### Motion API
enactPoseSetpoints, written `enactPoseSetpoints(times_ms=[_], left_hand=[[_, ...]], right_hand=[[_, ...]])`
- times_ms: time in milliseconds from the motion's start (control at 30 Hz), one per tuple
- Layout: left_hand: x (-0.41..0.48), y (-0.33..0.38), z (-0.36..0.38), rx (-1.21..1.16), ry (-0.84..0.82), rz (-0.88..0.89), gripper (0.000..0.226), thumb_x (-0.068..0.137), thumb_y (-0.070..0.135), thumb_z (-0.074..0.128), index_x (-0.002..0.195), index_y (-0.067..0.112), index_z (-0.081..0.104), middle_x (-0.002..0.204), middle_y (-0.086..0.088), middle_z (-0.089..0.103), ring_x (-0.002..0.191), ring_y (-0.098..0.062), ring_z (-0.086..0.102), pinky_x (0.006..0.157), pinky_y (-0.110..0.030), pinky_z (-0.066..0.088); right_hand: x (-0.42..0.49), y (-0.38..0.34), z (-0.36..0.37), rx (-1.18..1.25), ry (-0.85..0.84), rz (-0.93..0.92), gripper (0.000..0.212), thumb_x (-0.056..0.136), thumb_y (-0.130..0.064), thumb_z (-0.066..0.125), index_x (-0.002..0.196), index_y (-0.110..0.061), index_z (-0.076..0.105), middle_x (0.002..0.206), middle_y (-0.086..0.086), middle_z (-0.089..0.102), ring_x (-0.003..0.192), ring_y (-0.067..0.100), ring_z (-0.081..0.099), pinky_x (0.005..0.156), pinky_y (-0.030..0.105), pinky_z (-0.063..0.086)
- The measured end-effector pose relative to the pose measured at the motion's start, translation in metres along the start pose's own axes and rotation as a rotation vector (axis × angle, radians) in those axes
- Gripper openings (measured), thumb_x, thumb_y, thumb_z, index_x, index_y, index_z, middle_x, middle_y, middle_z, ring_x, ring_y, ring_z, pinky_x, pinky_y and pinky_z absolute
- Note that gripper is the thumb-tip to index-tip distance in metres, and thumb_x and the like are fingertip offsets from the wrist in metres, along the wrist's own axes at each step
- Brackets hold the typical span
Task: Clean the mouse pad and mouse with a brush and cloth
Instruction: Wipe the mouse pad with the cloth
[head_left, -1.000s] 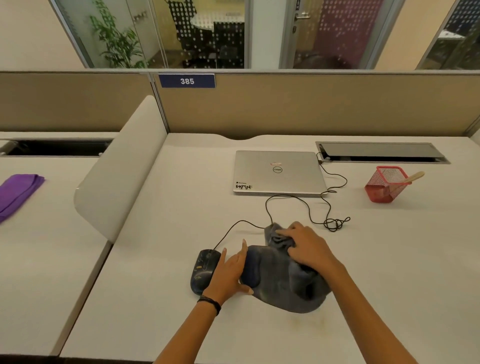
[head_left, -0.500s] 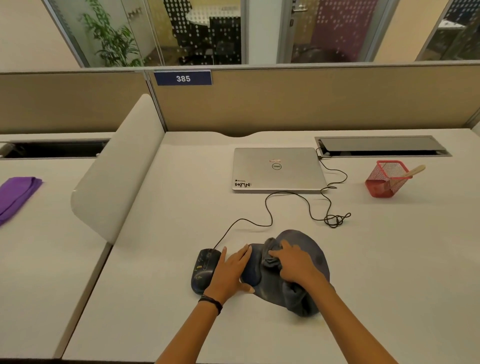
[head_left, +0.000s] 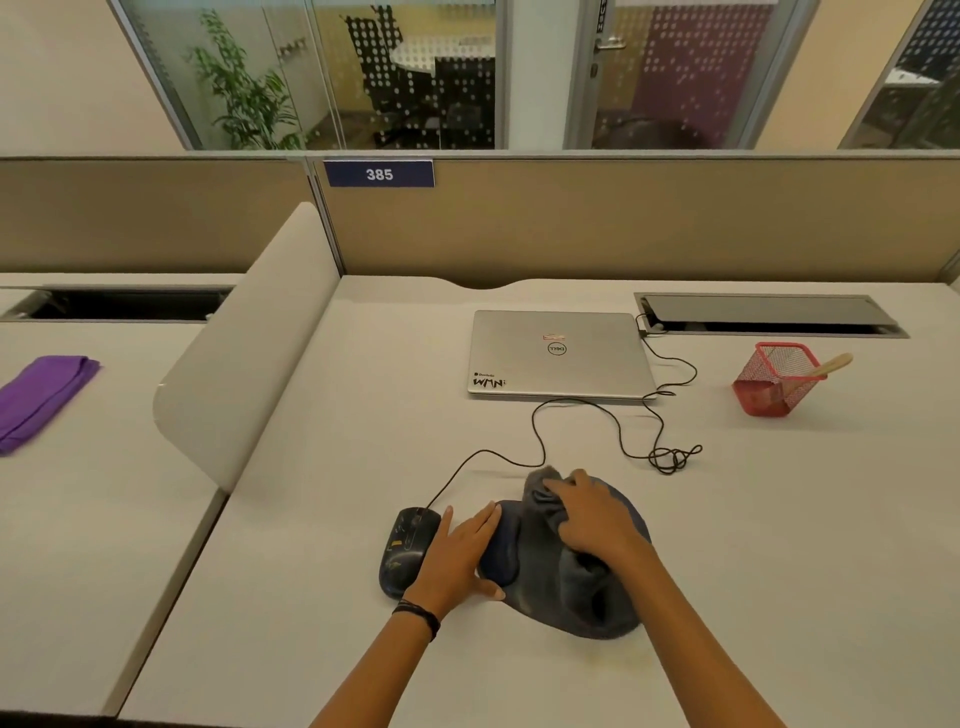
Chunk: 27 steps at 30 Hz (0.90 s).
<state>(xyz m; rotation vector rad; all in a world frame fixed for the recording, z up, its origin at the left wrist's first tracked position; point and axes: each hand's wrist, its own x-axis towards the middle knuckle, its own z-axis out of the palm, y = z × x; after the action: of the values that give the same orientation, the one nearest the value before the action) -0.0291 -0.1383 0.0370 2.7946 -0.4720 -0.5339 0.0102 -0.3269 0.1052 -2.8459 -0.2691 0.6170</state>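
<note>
Little differs: left hand (head_left: 457, 556) fingers (head_left: 485, 519) flat on mouse pad (head_left: 501, 558), right hand (head_left: 592, 519) fingers (head_left: 563, 488) still gripping cloth (head_left: 543, 480).

Grey cloth (head_left: 582, 587), dk-blue pad (head_left: 501, 551), blk mouse (head_left: 408, 551), red mesh holder (head_left: 774, 384), purple towel (head_left: 41, 395).

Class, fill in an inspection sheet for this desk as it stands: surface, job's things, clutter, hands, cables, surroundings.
Surface: pale desk, cable slot at the back.
Job's things: grey cloth bunched on the dark mouse pad; mouse on the desk left of the pad.
Clutter: closed silver laptop; red mesh holder with a wooden handle sticking out, head hidden.
Hands: left hand flat on the pad's wrist rest; right hand grips the cloth.
Cables: mouse cable loops to a tangle; another cable joins slot and laptop.
Surroundings: partition sign reading 385; purple cloth on the neighbouring desk; plant behind glass.
</note>
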Motion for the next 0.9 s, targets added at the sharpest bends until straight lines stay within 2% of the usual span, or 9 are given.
enactPoseSetpoints(times_ms=[133, 267, 433, 567, 700, 767, 900], left_hand=[[0.000, 0.001, 0.000, 0.016, -0.003, -0.001, 0.101, 0.080, 0.051, 0.064, 0.150, 0.017, -0.001, 0.159, 0.002, 0.003, 0.145, -0.014, 0.014, 0.117, -0.045, -0.009], [-0.001, 0.001, -0.001, 0.038, 0.004, -0.001, 0.103, 0.079, 0.049, 0.065, 0.150, 0.017, -0.001, 0.159, 0.001, 0.003, 0.145, -0.015, 0.014, 0.117, -0.045, -0.010], [-0.003, 0.002, -0.002, 0.044, 0.003, -0.007, 0.101, 0.080, 0.048, 0.065, 0.150, 0.016, -0.001, 0.159, 0.000, 0.004, 0.145, -0.015, 0.016, 0.117, -0.045, -0.010], [-0.001, 0.000, -0.002, 0.031, 0.018, 0.002, 0.100, 0.081, 0.049, 0.063, 0.150, 0.016, -0.001, 0.159, -0.001, 0.005, 0.145, -0.016, 0.016, 0.114, -0.040, -0.014], [-0.001, 0.004, -0.004, 0.054, 0.006, 0.003, 0.102, 0.079, 0.052, 0.063, 0.150, 0.015, -0.001, 0.159, -0.001, 0.006, 0.144, -0.016, 0.017, 0.114, -0.040, -0.014], [-0.001, 0.007, -0.006, 0.063, -0.007, -0.004, 0.102, 0.079, 0.051, 0.064, 0.150, 0.015, 0.001, 0.159, -0.001, 0.006, 0.144, -0.016, 0.017, 0.117, -0.043, -0.010], [-0.004, 0.012, -0.007, 0.078, 0.015, -0.009, 0.097, 0.082, 0.046, 0.063, 0.150, 0.013, 0.003, 0.159, -0.004, 0.008, 0.144, -0.017, 0.018, 0.118, -0.042, -0.006]], right_hand=[[0.009, -0.011, 0.024, 0.024, -0.056, 0.008, 0.058, 0.085, -0.014, 0.051, 0.139, -0.021, 0.030, 0.144, 0.012, 0.025, 0.118, 0.034, 0.043, 0.086, 0.040, 0.050], [0.004, -0.023, 0.034, -0.125, -0.025, -0.026, 0.053, 0.087, -0.012, 0.050, 0.136, -0.016, 0.033, 0.146, 0.011, 0.025, 0.118, 0.032, 0.042, 0.080, 0.035, 0.046], [-0.014, -0.028, 0.029, -0.211, -0.170, -0.102, 0.037, 0.086, -0.016, 0.054, 0.122, -0.013, 0.049, 0.132, 0.010, 0.039, 0.108, 0.029, 0.051, 0.075, 0.033, 0.041], [-0.032, -0.030, 0.024, -0.228, -0.323, -0.145, 0.039, 0.084, -0.012, 0.057, 0.122, -0.008, 0.051, 0.124, 0.013, 0.047, 0.101, 0.030, 0.055, 0.085, 0.038, 0.047], [-0.040, -0.036, 0.017, -0.288, -0.448, -0.181, 0.037, 0.082, -0.008, 0.057, 0.119, -0.010, 0.056, 0.106, 0.013, 0.053, 0.083, 0.024, 0.047, 0.074, 0.034, 0.041], [-0.037, -0.035, 0.013, -0.224, -0.504, -0.173, 0.039, 0.080, -0.011, 0.061, 0.119, -0.017, 0.059, 0.102, 0.010, 0.055, 0.086, 0.024, 0.050, 0.076, 0.034, 0.042], [-0.024, -0.023, -0.001, -0.058, -0.527, -0.188, 0.040, 0.080, -0.017, 0.065, 0.119, -0.018, 0.060, 0.097, 0.000, 0.054, 0.104, 0.028, 0.058, 0.085, 0.036, 0.045]])
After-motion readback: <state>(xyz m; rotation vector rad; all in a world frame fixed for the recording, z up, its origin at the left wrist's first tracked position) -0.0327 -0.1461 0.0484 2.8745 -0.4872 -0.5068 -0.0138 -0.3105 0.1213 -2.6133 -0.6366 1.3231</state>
